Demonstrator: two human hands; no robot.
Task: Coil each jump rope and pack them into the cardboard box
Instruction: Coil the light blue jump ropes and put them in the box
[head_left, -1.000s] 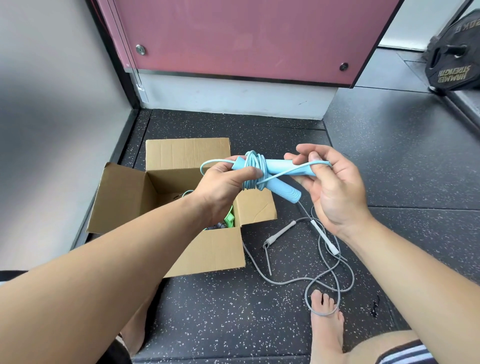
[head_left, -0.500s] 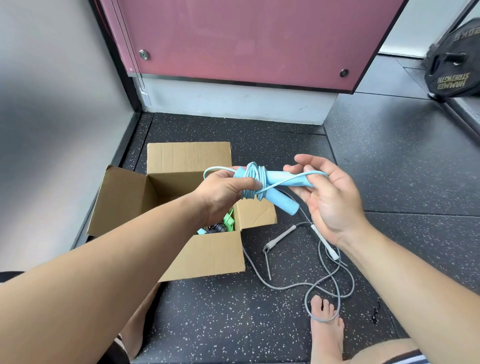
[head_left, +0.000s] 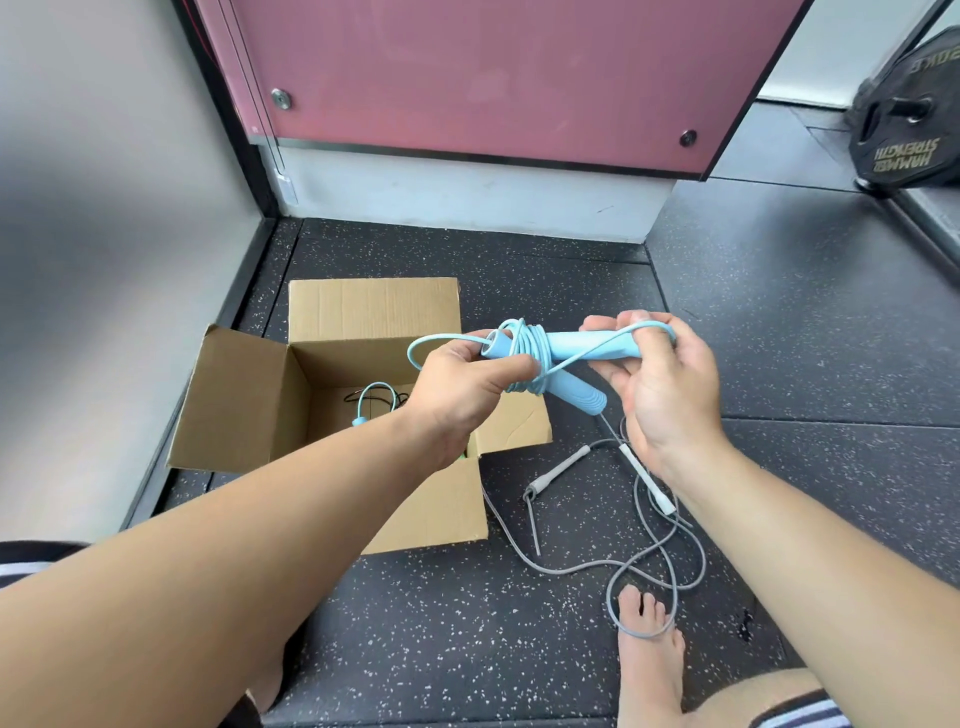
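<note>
I hold a light blue jump rope (head_left: 566, 349) above the floor, just right of the open cardboard box (head_left: 332, 312). Its cord is wound around the two handles. My left hand (head_left: 462, 387) grips the wound end of the bundle. My right hand (head_left: 660, 384) holds the far end of one handle and pinches a loop of the blue cord over a fingertip. The second blue handle sticks out downward between my hands. A grey jump rope (head_left: 639, 525) lies loose on the floor below my right hand. Inside the box lie other ropes (head_left: 374, 397).
The box stands in a corner between a grey wall and a pink panel (head_left: 493, 73). My bare foot (head_left: 649, 639) rests on the speckled black floor with a loop of the grey cord around the toes. A black weight plate (head_left: 904, 130) sits at the far right.
The bundle and both hands have dropped slightly in view and my left arm has shifted, so more of the box's inside shows. The cord loop stays over my right fingertip.
</note>
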